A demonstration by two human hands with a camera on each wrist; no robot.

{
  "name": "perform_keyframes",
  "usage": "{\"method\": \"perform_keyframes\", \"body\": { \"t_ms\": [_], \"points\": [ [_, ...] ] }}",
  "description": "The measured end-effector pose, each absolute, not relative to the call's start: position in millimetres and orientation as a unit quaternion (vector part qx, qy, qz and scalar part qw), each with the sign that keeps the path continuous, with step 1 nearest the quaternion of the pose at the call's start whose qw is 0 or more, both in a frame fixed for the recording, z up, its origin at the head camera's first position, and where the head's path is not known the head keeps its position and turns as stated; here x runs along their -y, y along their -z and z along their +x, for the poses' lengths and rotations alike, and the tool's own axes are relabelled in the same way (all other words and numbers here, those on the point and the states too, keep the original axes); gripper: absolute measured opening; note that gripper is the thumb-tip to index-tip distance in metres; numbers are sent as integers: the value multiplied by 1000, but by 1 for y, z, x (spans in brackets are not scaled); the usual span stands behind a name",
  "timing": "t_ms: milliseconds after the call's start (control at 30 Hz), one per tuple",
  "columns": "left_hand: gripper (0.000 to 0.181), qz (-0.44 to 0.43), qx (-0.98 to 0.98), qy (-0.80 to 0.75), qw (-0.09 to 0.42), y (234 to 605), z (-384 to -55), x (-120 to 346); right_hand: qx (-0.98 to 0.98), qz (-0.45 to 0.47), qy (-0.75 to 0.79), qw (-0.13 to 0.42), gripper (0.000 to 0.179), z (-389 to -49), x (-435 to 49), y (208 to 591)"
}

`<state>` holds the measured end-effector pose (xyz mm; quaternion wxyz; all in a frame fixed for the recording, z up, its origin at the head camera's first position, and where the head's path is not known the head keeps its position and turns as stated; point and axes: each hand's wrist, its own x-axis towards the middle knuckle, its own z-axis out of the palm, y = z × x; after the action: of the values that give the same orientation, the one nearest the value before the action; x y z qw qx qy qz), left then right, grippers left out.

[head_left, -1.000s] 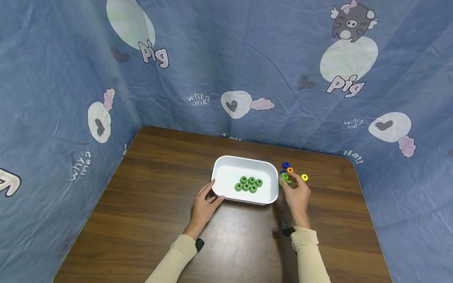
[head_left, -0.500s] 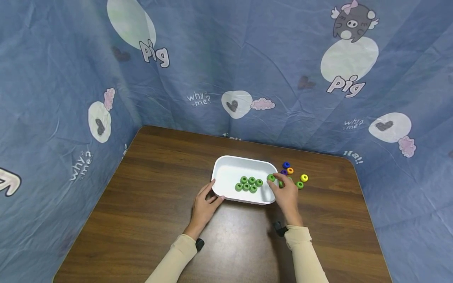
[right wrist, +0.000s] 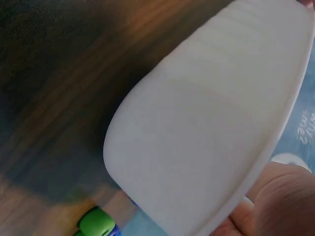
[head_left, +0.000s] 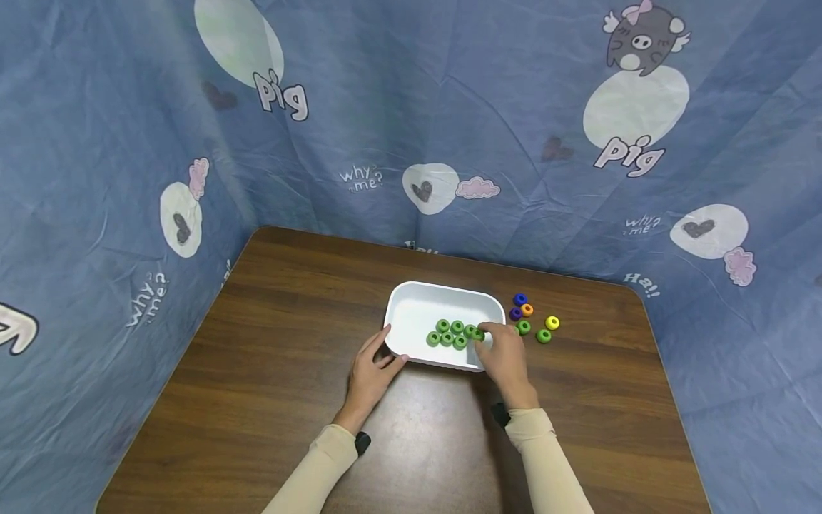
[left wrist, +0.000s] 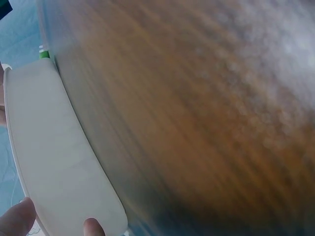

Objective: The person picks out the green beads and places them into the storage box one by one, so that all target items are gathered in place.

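In the head view, a white tray [head_left: 417, 300] sits mid-table, with several green beads [head_left: 447, 339] grouped inside it. My left hand [head_left: 368, 378] holds its near left corner, thumb on the front wall and forefinger at the left rim. Thumb and fingertip also show against the tray wall [left wrist: 59, 147] in the left wrist view. My right hand [head_left: 506, 360] reaches over the right rim and pinches a green bead [head_left: 478, 334] between thumb and forefinger, right beside the group. The right wrist view has the tray's outer wall [right wrist: 197, 123] in front; the held bead is hidden there.
Right of the tray lie loose beads: blue [head_left: 520, 300], purple [head_left: 516, 313], orange [head_left: 526, 310], yellow [head_left: 552, 323] and some green [head_left: 544, 336]. All of this is on a brown wooden table [head_left: 289, 300]. A blue printed cloth [head_left: 359, 107] hangs behind and at the sides.
My right hand has carried a green bead from the loose pile leftward over the rim and down into the tray, next to the other green ones. My left hand has stayed put.
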<state>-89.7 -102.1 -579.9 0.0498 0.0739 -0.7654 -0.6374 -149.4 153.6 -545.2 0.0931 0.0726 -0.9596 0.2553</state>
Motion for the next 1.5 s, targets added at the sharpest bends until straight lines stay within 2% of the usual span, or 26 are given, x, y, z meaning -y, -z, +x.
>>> {"method": "perform_keyframes", "body": {
  "t_ms": [300,600,1100,1500],
  "points": [
    [69,78,767,636,44,580,-89,102,974,70,-200,82,25,-147,-145,548],
    [69,79,766,637,45,579,-89,101,978,50,-201,30,25,-151,-139,548],
    [69,77,767,635,48,579,-89,101,980,26,-197,-11,27,-155,-134,547],
    [70,81,767,635,46,578,-90,102,977,35,-210,2,26,-155,-136,546]
  ]
}}
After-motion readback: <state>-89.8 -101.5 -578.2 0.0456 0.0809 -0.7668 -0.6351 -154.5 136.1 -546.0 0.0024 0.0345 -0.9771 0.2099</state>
